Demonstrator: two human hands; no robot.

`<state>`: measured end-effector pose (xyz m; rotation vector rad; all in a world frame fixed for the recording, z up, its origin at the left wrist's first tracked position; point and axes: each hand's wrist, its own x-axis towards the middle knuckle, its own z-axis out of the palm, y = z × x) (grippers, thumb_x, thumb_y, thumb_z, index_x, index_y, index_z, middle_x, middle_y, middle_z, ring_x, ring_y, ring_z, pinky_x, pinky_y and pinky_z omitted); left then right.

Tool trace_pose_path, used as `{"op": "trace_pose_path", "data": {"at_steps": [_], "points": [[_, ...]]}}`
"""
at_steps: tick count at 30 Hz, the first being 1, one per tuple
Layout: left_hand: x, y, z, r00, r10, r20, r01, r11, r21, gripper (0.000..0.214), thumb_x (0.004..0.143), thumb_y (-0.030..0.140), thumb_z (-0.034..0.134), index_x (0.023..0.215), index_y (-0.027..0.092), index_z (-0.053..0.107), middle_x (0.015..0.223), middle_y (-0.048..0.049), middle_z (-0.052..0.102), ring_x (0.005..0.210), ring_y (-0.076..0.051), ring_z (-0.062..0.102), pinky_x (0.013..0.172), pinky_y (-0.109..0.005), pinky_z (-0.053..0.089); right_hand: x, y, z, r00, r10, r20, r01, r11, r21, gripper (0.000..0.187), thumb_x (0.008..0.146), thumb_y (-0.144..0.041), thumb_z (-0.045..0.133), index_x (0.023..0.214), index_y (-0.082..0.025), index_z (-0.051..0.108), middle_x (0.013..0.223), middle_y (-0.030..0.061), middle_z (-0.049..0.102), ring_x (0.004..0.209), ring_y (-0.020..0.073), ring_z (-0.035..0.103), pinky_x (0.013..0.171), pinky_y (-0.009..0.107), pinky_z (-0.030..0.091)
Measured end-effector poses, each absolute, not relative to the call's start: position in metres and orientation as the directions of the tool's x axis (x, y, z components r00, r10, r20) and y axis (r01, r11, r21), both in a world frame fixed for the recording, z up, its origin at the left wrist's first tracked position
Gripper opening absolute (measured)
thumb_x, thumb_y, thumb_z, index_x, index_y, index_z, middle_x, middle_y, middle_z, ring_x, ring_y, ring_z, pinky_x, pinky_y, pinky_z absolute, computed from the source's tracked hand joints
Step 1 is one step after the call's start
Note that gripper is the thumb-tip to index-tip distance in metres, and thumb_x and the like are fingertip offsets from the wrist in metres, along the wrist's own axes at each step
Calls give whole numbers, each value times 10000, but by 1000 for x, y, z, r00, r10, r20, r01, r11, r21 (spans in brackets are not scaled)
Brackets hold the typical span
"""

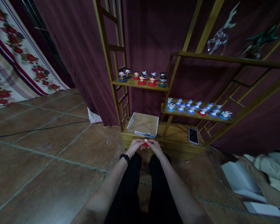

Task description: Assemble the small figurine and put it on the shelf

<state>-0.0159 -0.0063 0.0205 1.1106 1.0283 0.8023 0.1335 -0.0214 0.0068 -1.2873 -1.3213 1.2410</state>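
Between my two hands is a small black-haired figurine [146,141] on a red base, held upright in front of the cabinet. My left hand [135,146], with a dark band at its wrist, is closed on the base from the left. From the right, my right hand [154,146] grips the same base. Just beyond them a shallow open cardboard box [143,123] rests on the low cabinet top. Similar figurines [142,79] on red and dark bases stand on the upper left shelf [140,85].
Blue and purple figurines [191,109] line the right shelf [177,112]. A phone [193,136] lies on the cabinet top. Higher up stand a clear deer ornament [220,39] and a green ornament [259,42]. White boxes [241,179] sit on the floor at right; a cable [42,128] crosses the left floor.
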Motion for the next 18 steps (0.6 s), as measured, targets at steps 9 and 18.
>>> {"op": "trace_pose_path", "data": {"at_steps": [9, 18], "points": [[-15, -9, 23, 318, 916, -246, -25, 267, 963, 347, 608, 348, 694, 845, 98, 651, 713, -66, 668, 534, -95, 594, 472, -167, 411, 133, -22, 8, -89, 995, -42, 120, -31, -992, 258, 669, -359, 563, 821, -169, 648, 740, 10, 656, 648, 126, 583, 538, 211, 450], [-15, -9, 22, 312, 917, -250, -10, 266, 964, 303, 607, 325, 697, 812, 108, 642, 675, -49, 658, 539, -100, 597, 478, -168, 413, 130, -24, 8, -51, 998, -45, 198, -34, -980, 212, 685, -290, 527, 840, -192, 633, 731, 5, 657, 623, 125, 582, 479, 190, 443]]}}
